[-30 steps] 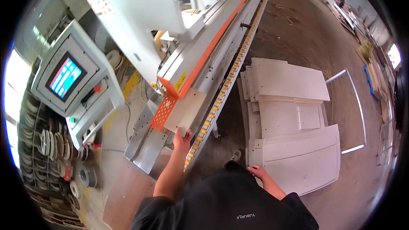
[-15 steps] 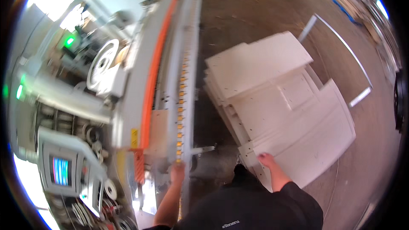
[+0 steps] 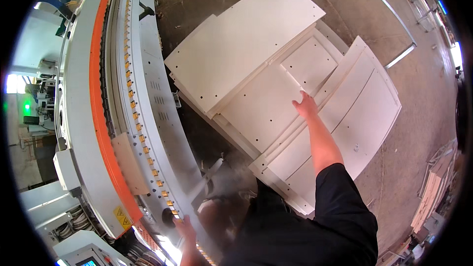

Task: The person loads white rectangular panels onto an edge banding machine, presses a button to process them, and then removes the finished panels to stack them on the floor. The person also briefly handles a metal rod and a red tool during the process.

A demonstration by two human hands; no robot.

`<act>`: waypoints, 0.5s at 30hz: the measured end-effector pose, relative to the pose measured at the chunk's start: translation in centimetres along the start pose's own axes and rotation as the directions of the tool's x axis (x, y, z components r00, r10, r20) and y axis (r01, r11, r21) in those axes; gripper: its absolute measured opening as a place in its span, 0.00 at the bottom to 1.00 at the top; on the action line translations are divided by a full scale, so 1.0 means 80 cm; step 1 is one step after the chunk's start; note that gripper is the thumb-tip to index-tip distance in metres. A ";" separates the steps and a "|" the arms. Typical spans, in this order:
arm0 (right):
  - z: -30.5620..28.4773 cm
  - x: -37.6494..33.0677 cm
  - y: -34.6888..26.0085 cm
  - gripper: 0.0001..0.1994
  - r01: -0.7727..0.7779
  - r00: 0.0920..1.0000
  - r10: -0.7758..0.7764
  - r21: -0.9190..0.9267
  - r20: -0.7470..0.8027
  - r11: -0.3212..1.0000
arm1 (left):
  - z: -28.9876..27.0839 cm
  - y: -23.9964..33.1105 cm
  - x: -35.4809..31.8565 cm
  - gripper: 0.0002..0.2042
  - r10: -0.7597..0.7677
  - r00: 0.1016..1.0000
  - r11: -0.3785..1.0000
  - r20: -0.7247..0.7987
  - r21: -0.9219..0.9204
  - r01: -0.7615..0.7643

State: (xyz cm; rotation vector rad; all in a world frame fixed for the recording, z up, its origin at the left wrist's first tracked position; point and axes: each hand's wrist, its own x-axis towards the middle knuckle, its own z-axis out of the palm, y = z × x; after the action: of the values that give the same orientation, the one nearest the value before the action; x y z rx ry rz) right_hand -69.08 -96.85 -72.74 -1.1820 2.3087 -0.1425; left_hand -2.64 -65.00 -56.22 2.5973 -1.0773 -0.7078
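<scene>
My right hand (image 3: 306, 105) reaches out over a stack of white panels, holding nothing, with its fingers apart. Its fingertips are at the near end of a small white panel (image 3: 315, 61) lying on the stack; whether they touch it I cannot tell. Larger white panels with small dark holes lie beside it: one at the far left (image 3: 246, 44), another at the right (image 3: 357, 118). Down at the lower left, my left hand (image 3: 185, 229) rests at the rail of yellow rollers (image 3: 143, 139) along a long machine. Its fingers are partly visible, apart, with nothing in them.
An orange strip (image 3: 101, 113) runs along the grey machine at the left, with a pale board (image 3: 129, 160) beside it. A grey support arm (image 3: 209, 177) juts toward the stack. Past the panels is a metal frame (image 3: 389, 10); timber (image 3: 436, 187) lies at the right.
My view has turned toward the panels. My right hand has moved from the stack's near edge farther out, over its middle. My left hand is still at the roller rail.
</scene>
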 end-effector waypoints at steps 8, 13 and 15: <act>0.027 0.096 0.016 0.44 -0.002 0.999 0.012 -0.245 0.042 0.969 | -0.009 0.017 0.002 0.37 -0.054 0.998 0.993 0.042 0.109 0.049; 0.032 0.088 -0.002 0.43 0.018 0.998 -0.001 -0.256 0.067 0.967 | -0.004 0.016 -0.003 0.38 -0.053 0.998 0.990 0.022 0.131 0.049; 0.036 0.072 -0.013 0.45 0.010 0.993 0.020 -0.248 0.119 0.969 | -0.006 0.022 -0.001 0.39 -0.073 0.997 0.992 0.035 0.101 0.069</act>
State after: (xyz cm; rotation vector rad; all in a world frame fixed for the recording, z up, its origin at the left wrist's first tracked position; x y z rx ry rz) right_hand -69.59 -101.55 -77.23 -1.2677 2.2703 0.2216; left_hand -3.51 -66.13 -55.12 2.7294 -1.0620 -0.7406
